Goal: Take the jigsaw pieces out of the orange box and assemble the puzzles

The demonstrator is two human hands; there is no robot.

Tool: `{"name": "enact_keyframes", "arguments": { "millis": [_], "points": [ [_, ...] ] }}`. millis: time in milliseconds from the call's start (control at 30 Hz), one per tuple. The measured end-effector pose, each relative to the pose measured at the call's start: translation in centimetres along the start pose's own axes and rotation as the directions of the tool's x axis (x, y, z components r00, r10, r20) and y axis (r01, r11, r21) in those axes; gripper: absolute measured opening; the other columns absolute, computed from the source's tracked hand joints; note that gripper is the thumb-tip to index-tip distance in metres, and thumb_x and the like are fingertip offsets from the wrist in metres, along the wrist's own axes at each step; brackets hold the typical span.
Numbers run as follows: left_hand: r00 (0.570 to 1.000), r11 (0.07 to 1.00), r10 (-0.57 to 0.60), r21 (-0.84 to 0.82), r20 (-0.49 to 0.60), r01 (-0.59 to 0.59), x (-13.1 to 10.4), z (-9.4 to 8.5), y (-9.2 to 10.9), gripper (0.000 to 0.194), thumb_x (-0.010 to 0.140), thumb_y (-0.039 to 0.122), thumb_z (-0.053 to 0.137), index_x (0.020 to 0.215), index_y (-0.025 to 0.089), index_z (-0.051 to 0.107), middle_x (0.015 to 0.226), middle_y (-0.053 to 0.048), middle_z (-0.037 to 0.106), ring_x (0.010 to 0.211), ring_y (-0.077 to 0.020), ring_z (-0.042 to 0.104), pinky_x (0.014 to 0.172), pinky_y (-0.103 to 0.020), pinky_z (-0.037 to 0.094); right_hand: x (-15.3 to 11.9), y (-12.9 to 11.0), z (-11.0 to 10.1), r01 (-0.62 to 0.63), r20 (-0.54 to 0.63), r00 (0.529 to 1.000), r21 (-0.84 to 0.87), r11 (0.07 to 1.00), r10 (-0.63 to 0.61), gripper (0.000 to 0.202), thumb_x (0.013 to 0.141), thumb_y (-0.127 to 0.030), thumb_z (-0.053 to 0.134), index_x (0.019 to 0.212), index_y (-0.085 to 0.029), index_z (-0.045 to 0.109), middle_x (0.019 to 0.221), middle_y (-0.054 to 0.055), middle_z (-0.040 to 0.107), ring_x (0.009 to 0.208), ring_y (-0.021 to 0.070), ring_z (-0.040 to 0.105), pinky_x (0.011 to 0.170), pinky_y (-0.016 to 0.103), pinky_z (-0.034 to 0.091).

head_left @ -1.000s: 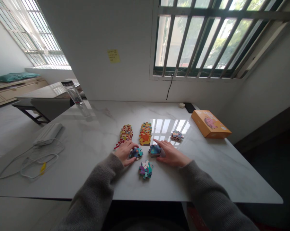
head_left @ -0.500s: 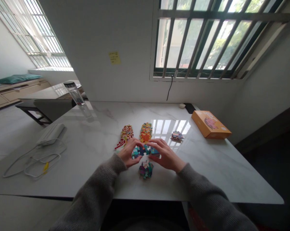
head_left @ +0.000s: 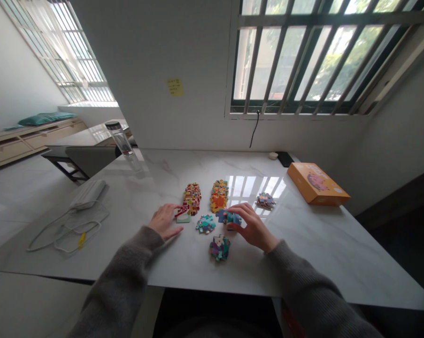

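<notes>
Just right of the teal pile (head_left: 205, 225), the fingers of the right hand (head_left: 253, 228) curl around blue puzzle pieces (head_left: 236, 218); left of it, the left hand (head_left: 161, 222) lies spread, gripping nothing. Beyond it, the red row (head_left: 192, 197) and orange row (head_left: 219, 197) look laid out; it, the purple pile (head_left: 219, 248) before it and the pale pile (head_left: 265, 201) farther right seem not yet spread.

Two puzzle rows (head_left: 192, 198), four puzzle piles (head_left: 219, 248), one box (head_left: 317, 184), one bottle (head_left: 120, 138), one note (head_left: 175, 88)

Glossy, smooth, marble-look table (head_left: 303, 263), gleaming with reflected light! Matt knitted cloth on the sleeves (head_left: 127, 263), printed card-like pieces (head_left: 205, 224), and a clear, shiny bottle (head_left: 121, 139).
</notes>
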State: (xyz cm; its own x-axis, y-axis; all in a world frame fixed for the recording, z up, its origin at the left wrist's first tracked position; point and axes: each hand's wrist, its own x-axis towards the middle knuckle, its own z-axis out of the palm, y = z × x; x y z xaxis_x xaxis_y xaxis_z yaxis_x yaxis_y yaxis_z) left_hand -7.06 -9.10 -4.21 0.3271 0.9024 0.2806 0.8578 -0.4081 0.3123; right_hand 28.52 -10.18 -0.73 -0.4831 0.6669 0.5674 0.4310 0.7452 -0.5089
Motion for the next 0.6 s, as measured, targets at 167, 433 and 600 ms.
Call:
{"name": "enact_keyframes", "arguments": {
  "millis": [167, 433, 600],
  "points": [
    [0.998, 0.998, -0.062, -0.027, 0.009, 0.062, 0.2, 1.0, -1.3, 0.051, 0.075, 0.032, 0.067, 0.122, 0.017, 0.053, 0.108, -0.01, 0.063, 0.092, -0.0264, 0.06, 0.087, -0.043, 0.05, 0.0, 0.0, -0.1, -0.002, -0.017, 1.0, -0.005, 1.0, 0.002, 0.035, 0.094, -0.034, 0.062, 0.128, -0.028, 0.058, 0.116, 0.009, 0.065, 0.109, 0.0263, 0.057, 0.095, 0.046, 0.05],
    [0.997, 0.993, -0.01, -0.122, -0.08, 0.0, 0.6, 1.7, 0.5, 0.039, 0.084, 0.023, 0.057, 0.122, 0.019, 0.051, 0.101, -0.004, 0.058, 0.068, -0.0143, 0.054, 0.074, -0.033, 0.054, -0.3, 0.3, 0.0, -0.009, -0.019, 1.0, -0.019, 1.0, 0.008, 0.036, 0.093, -0.033, 0.063, 0.128, -0.026, 0.057, 0.115, 0.01, 0.066, 0.108, 0.0269, 0.059, 0.093, 0.046, 0.051],
    [0.992, 0.997, 0.07, 0.032, -0.106, -0.067, 1.5, 2.1, 1.1, 0.036, 0.086, 0.022, 0.057, 0.121, 0.018, 0.051, 0.108, -0.009, 0.055, 0.091, -0.0223, 0.061, 0.085, -0.037, 0.055, -0.3, 0.5, 0.1, 0.006, -0.024, 1.0, -0.018, 1.0, -0.007, 0.036, 0.092, -0.032, 0.065, 0.127, -0.025, 0.057, 0.113, 0.01, 0.066, 0.104, 0.0266, 0.059, 0.091, 0.046, 0.052]
  ]
}}
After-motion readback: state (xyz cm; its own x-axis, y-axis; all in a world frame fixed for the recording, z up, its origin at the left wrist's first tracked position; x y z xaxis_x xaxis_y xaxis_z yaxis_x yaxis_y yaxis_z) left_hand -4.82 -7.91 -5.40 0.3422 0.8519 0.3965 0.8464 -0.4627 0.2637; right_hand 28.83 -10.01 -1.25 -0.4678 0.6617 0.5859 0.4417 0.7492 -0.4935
